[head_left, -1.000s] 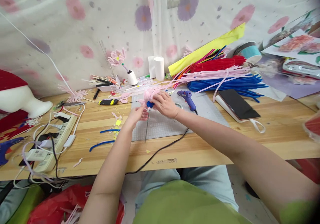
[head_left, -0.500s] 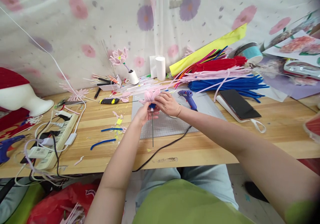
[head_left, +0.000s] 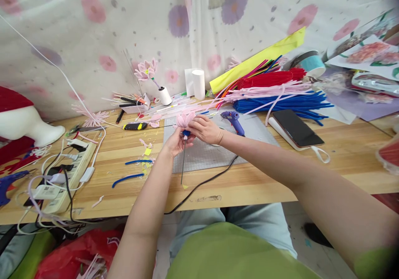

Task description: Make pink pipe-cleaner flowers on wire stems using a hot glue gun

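A pink pipe-cleaner flower (head_left: 185,119) with a blue base (head_left: 186,133) is held above the grey cutting mat (head_left: 205,158). Its thin dark stem (head_left: 183,162) points down toward me, tilted slightly left at the bottom. My left hand (head_left: 175,143) has its fingers closed round the flower's base from the left and below. From the right, my right hand (head_left: 205,128) is closed on the petals, thumb and fingers pressed together; its fingertips are partly hidden. A purple glue gun (head_left: 233,122) lies on the mat to the right of my hands.
Pink, red and blue pipe cleaners (head_left: 280,103) are heaped at the back right, near a phone (head_left: 297,128). A finished flower (head_left: 146,69) stands in a white holder (head_left: 164,96). On the left are a utility knife (head_left: 134,126), a power strip (head_left: 71,175) and a foam head (head_left: 31,123).
The flower has turned a little in my hands, its stem's lower end swinging left. Both hands have shifted slightly left with it.
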Motion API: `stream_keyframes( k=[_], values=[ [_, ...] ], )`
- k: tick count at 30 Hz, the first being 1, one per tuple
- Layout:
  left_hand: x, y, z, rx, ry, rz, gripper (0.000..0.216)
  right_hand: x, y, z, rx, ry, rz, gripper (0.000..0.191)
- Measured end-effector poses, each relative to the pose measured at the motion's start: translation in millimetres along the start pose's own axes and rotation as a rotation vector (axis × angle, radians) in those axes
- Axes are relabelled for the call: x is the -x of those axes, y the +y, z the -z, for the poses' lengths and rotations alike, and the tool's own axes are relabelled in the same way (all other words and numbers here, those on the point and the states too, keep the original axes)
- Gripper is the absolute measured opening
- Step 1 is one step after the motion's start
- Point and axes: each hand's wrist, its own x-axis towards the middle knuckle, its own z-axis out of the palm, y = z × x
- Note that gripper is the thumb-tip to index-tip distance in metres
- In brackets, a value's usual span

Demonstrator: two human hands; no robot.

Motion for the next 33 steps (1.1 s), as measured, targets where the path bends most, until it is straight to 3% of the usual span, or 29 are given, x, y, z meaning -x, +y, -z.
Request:
stream_keyframes(
  k=[9, 18, 26, 33],
  values=[
    [2, -1, -8, 0.024, 0.053, -0.016, 0.028, -3, 0, -2, -0.058, -0.058, -0.002, 0.028],
    [4, -6, -2, -0.001, 0.008, -0.059, 0.026, 0, 1, 1, -0.09, -0.082, -0.003, 0.03],
    [2, -2, 2, 0.051, -0.042, -0.003, 0.02, -2, 3, 7, -0.097, -0.099, 0.05, 0.029],
    [-3, -3, 0, 0.079, 0.03, 0.02, 0.022, -5, 4, 7, -0.068, -0.115, 0.089, 0.026]
  ],
)
